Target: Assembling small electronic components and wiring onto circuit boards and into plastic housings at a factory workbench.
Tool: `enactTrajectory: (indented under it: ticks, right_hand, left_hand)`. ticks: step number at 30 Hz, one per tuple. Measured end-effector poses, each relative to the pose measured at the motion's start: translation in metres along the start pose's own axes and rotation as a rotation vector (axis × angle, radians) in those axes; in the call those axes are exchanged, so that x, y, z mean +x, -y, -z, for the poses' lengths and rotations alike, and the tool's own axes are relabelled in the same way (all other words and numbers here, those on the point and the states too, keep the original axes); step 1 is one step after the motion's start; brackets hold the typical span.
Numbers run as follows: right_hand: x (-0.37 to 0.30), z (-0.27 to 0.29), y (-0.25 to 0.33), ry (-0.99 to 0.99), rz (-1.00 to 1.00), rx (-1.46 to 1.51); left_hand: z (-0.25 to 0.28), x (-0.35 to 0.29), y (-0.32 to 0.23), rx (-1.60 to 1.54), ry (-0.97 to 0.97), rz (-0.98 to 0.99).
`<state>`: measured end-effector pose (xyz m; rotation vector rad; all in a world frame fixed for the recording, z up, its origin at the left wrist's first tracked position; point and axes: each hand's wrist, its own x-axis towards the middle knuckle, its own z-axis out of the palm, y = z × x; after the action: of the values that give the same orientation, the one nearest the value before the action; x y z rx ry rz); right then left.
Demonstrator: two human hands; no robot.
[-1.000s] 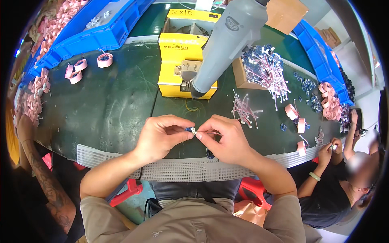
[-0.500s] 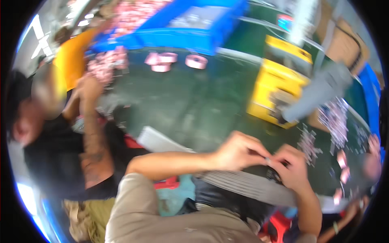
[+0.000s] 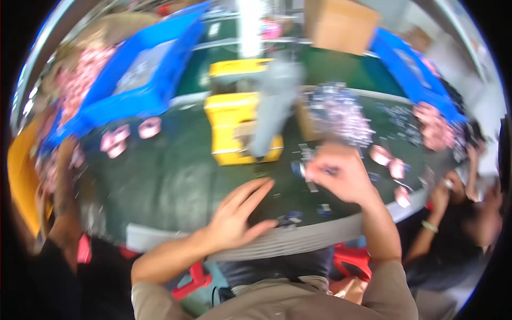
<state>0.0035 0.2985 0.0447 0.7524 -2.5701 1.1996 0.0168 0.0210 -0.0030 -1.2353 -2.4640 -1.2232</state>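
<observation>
My left hand (image 3: 240,209) is held over the green work table with its fingers spread, holding nothing. Farther right, my right hand (image 3: 338,172) is closed in a pinch beside a scatter of thin, pale strips (image 3: 306,152). A small dark blue piece (image 3: 298,169) shows at its fingertips, blurred, and I cannot tell whether it is gripped. Several small dark blue parts (image 3: 290,217) lie between my hands near the front edge. Beyond my left hand stands a yellow bench device (image 3: 234,125) with a long grey handle (image 3: 274,106) slanting down.
Behind the right hand is a heap of small pale parts (image 3: 341,114). Pink pieces (image 3: 396,168) lie to its right, others (image 3: 114,141) at left. Blue bins (image 3: 160,85) and a cardboard box (image 3: 341,26) stand farther back. Co-workers' arms (image 3: 65,197) reach in from both sides.
The view has swung right. My hands, pinched together before over the front edge, are now apart; the left has opened and the right has moved out to the strips.
</observation>
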Motion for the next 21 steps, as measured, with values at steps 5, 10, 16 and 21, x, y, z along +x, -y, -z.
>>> enactTrajectory:
  ticks: [5,10,16,21]
  right_hand:
    - [0.02,0.063,-0.008,-0.658,-0.103,-0.605]
    - [0.023,0.073,-0.046,-0.563,-0.077,-0.883]
    - [-0.013,0.019,-0.013,-0.314,0.027,-0.39]
    - [-0.04,-0.012,-0.011,0.125,-0.082,-0.308]
  left_hand:
    - [-0.013,0.004,-0.003,0.018,0.361,-0.336]
    - [-0.019,-0.002,0.0,0.01,0.343,-0.38]
    - [-0.015,-0.003,0.008,0.005,0.252,-0.325]
    - [-0.017,0.0,0.003,-0.079,0.187,-0.201]
